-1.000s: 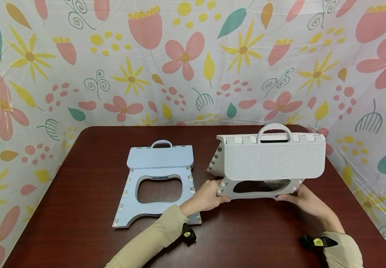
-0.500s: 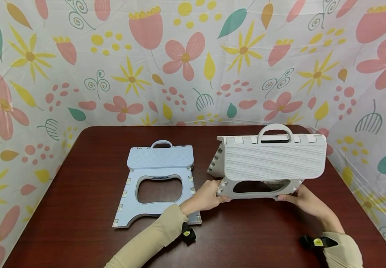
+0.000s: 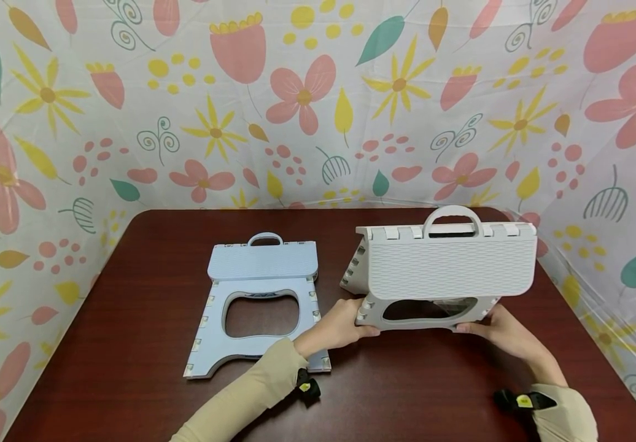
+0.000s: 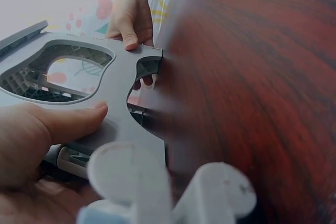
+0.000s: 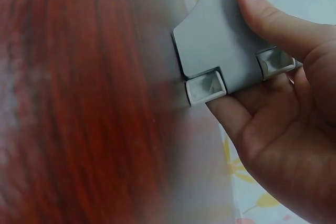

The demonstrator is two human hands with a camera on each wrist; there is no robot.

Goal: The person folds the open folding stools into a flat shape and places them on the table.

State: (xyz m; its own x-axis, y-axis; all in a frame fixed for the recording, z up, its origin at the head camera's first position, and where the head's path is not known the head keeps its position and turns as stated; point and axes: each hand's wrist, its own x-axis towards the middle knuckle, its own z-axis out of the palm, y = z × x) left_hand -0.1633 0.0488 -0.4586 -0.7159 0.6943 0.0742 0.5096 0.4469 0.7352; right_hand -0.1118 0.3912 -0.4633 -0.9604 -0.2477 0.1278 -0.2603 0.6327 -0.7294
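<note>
A white folding step stool [image 3: 450,264] stands partly unfolded at the right of the table, its textured seat halves sloping down like a roof under an arched handle. My left hand [image 3: 337,325] grips the lower left corner of its front leg panel, thumb [image 4: 84,121] on the face and fingers behind. At the lower right corner, my right hand [image 3: 503,331] holds the same panel; in the right wrist view its thumb [image 5: 278,22] lies across the front while the other fingers curl underneath. A pale blue folding step stool [image 3: 263,264] lies folded flat to the left.
Dark red wooden table [image 3: 130,319] carries both stools. Behind and to the sides hangs a flower-patterned curtain [image 3: 307,153], close to the table's back edge. The left forearm's beige sleeve [image 3: 246,399] passes just in front of the blue stool's lower edge.
</note>
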